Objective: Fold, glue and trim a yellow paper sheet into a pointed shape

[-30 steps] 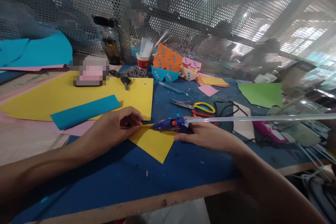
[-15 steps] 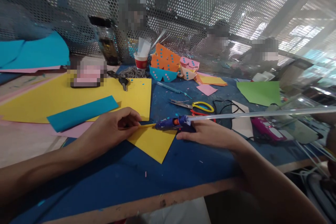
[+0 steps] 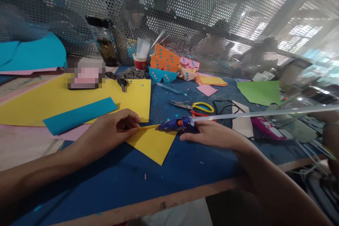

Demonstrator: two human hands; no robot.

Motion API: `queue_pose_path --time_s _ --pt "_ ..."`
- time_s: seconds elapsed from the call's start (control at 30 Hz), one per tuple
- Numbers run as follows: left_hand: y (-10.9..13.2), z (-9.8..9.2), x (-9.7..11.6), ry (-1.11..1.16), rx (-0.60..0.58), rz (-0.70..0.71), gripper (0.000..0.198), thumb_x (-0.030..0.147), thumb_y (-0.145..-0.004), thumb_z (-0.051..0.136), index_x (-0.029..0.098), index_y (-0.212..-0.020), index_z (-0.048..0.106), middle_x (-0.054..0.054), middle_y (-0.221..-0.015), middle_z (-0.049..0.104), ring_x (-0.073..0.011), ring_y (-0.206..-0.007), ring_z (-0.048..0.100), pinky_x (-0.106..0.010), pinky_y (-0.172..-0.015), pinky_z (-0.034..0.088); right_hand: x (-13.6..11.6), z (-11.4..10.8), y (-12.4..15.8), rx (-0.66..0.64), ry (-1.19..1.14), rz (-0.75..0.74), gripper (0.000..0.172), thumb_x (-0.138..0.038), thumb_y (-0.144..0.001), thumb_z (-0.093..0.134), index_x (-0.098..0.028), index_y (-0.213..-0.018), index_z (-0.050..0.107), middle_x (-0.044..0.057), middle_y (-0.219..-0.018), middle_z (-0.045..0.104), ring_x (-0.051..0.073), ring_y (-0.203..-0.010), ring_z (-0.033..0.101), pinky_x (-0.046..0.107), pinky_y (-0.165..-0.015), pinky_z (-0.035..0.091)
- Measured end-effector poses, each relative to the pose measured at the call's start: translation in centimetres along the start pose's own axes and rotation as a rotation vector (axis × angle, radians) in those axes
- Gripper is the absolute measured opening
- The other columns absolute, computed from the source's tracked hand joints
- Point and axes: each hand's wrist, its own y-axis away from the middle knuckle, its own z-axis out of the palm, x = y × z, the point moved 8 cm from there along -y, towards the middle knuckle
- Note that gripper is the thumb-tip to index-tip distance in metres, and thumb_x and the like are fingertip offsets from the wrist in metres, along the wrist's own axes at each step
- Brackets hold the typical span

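Note:
My left hand (image 3: 123, 125) pinches the upper edge of a small piece of yellow paper (image 3: 155, 146), which slants over the blue tabletop. In my right hand (image 3: 203, 135) is a blue glue gun (image 3: 172, 124), its nozzle at the paper's upper edge; the fingers round its handle are partly hidden. A long clear glue stick (image 3: 265, 113) runs out of the gun's back toward the right. Scissors with yellow and red handles (image 3: 203, 107) lie just beyond the gun. Left of my left hand rests a blue paper strip (image 3: 79, 116).
A large yellow sheet (image 3: 26, 106) lies at the left with keys (image 3: 122, 84) on it. Behind stand a jar (image 3: 106, 42), a paper cup (image 3: 140, 61) and orange cut-outs (image 3: 164, 58). Green paper (image 3: 261, 91) and a magenta device (image 3: 268, 128) are on the right. Perforated metal rises behind.
The glue gun's nozzle has shifted slightly to the right along the yellow paper's edge. My left hand keeps its pinch, and the whole view has drifted a little.

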Motion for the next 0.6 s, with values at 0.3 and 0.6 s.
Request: queue_pose_path --time_s 0.3,0.6 --pt "0.0 -0.1 0.8 -0.008 -0.014 -0.026 0.033 0.056 -0.083 0.075 0.028 -0.101 0.077 -0.007 -0.097 0.09 -0.0303 -0.092 0.088 -0.044 -0.088 0.075 0.6 -0.4 0.3 0.025 -0.048 -0.016 0.067 -0.085 -0.111 0.074 -0.025 -0.135 0.091 0.013 -0.137 0.091 0.042 -0.135 0.082 0.054 -0.13 0.06" --pt "0.0 -0.1 0.3 -0.018 0.008 -0.031 0.035 0.059 -0.084 0.075 0.028 -0.1 0.078 -0.008 -0.097 0.09 -0.0317 -0.092 0.088 -0.045 -0.086 0.074 1.5 -0.7 1.0 0.048 -0.053 0.015 0.058 -0.082 -0.109 0.077 -0.027 -0.121 0.091 0.011 -0.124 0.09 0.041 -0.127 0.083 0.056 -0.125 0.062"
